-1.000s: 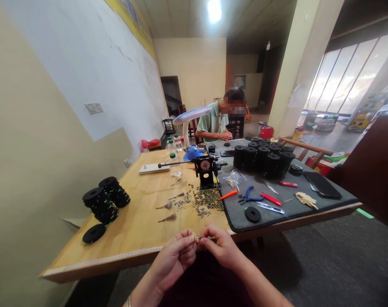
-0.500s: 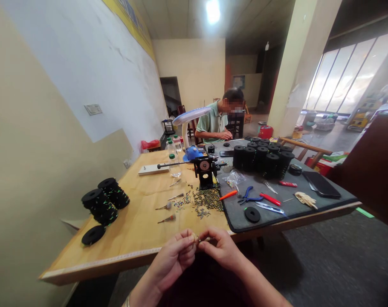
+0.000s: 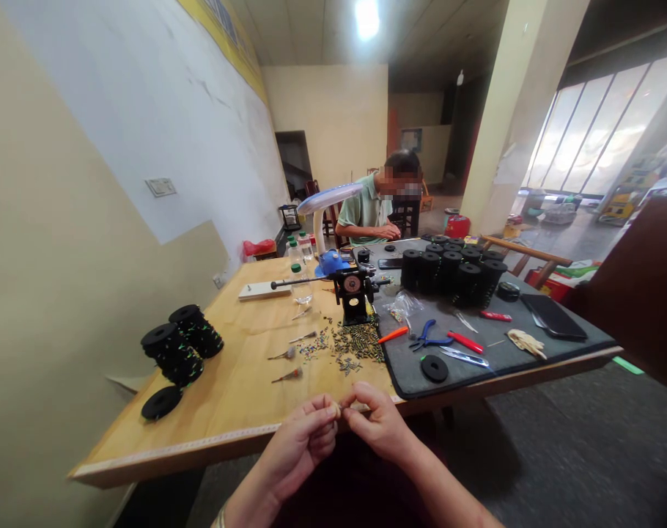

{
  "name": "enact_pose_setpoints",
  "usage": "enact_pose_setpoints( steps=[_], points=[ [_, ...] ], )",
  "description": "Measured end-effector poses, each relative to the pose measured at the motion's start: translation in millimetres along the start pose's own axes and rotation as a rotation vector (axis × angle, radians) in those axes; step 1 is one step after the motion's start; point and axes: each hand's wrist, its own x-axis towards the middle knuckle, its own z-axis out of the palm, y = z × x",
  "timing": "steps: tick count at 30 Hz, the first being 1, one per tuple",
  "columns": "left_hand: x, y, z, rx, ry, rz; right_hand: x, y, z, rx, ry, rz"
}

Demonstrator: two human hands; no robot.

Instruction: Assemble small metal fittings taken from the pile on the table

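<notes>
Just in front of the table's near edge, my left hand [image 3: 308, 433] is closed, its thumb and index finger pinched together. Facing it, fingertips almost touching, my right hand [image 3: 377, 422] pinches too. Whatever lies between the fingertips is too small to make out. Beyond the hands, a spread of small dark-and-yellow pieces [image 3: 360, 343] lies on the wood, with tiny coloured beads [image 3: 314, 345] to their left. Several thin tools with bristly grey ends, such as this one [image 3: 288, 375], rest left of the pieces. A flat black spool [image 3: 435, 368] lies on the grey mat to the right.
A black hand-cranked device [image 3: 354, 293] stands mid-table before a blue-and-white lamp [image 3: 330, 196]. Black foam spools [image 3: 171, 352] stand left; more [image 3: 451, 271] crowd the grey mat [image 3: 410, 381]. Blue pliers [image 3: 432, 337] and a box cutter [image 3: 464, 357] lie there. A person [image 3: 366, 213] sits opposite.
The right index finger has lifted slightly and the fingertips have shifted a little at the pinch. Everything on the table stays where it was.
</notes>
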Motion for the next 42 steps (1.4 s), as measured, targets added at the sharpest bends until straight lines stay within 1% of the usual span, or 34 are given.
enact_pose_setpoints(
  steps=[4, 8, 10, 14, 16, 18, 20, 22, 24, 26, 28, 31, 32, 34, 36, 37, 39, 42],
  points=[
    [1.6, -1.8, -3.3, -0.025, -0.001, 0.012, -2.5, 5.1, 2.2, 0.03, -0.002, 0.031],
    [2.5, -1.3, -5.5, -0.022, -0.017, -0.008, -4.4, 9.3, 3.4, 0.056, -0.01, 0.087],
    [3.1, -1.1, -6.5, -0.042, -0.018, -0.02, -4.9, 10.0, 3.3, 0.147, -0.033, 0.134],
    [6.0, -3.4, -10.7, -0.125, -0.018, -0.049, -5.8, 11.8, 2.3, 0.449, -0.108, 0.257],
    [7.3, -5.1, -13.3, -0.164, -0.02, -0.054, -6.6, 14.2, 1.9, 0.495, -0.116, 0.285],
    [7.6, -6.2, -14.7, -0.192, -0.025, -0.061, -7.6, 16.5, 1.3, 0.474, -0.108, 0.278],
    [6.6, -6.6, -14.3, -0.204, -0.031, -0.075, -9.4, 17.3, -0.3, 0.388, -0.093, 0.249],
    [5.2, -6.9, -12.2, -0.193, -0.029, -0.089, -12.5, 15.6, -4.7, 0.211, -0.064, 0.193],
    [4.2, -8.3, -10.0, -0.153, -0.019, -0.095, -17.3, 12.9, -13.4, -0.016, 0.002, 0.105],
    [3.9, -11.5, -9.0, -0.075, 0.005, -0.096, -23.5, 11.8, -27.8, -0.205, 0.109, 0.026],
    [3.8, -16.2, -10.3, 0.043, 0.043, -0.094, -30.4, 14.1, -48.4, -0.34, 0.259, 0.009],
    [2.6, -24.1, -16.7, 0.293, 0.106, -0.065, -39.9, 23.8, -86.0, -0.584, 0.503, 0.107],
    [1.9, -26.6, -19.9, 0.39, 0.122, -0.044, -42.2, 28.1, -97.8, -0.684, 0.551, 0.16],
    [0.5, -31.4, -27.8, 0.586, 0.137, 0.021, -44.6, 36.8, -116.1, -0.846, 0.569, 0.277],
    [-0.3, -37.1, -37.2, 0.772, 0.139, 0.085, -43.9, 44.9, -125.2, -0.922, 0.526, 0.395],
    [-0.2, -40.8, -42.4, 0.863, 0.142, 0.104, -42.6, 48.5, -126.5, -0.921, 0.504, 0.439],
    [1.0, -50.4, -53.7, 1.03, 0.154, 0.108, -39.5, 54.5, -125.5, -0.873, 0.479, 0.48],
    [4.5, -68.6, -72.0, 1.19, 0.159, 0.075, -35.7, 61.3, -122.8, -0.782, 0.479, 0.47]
  ],
)
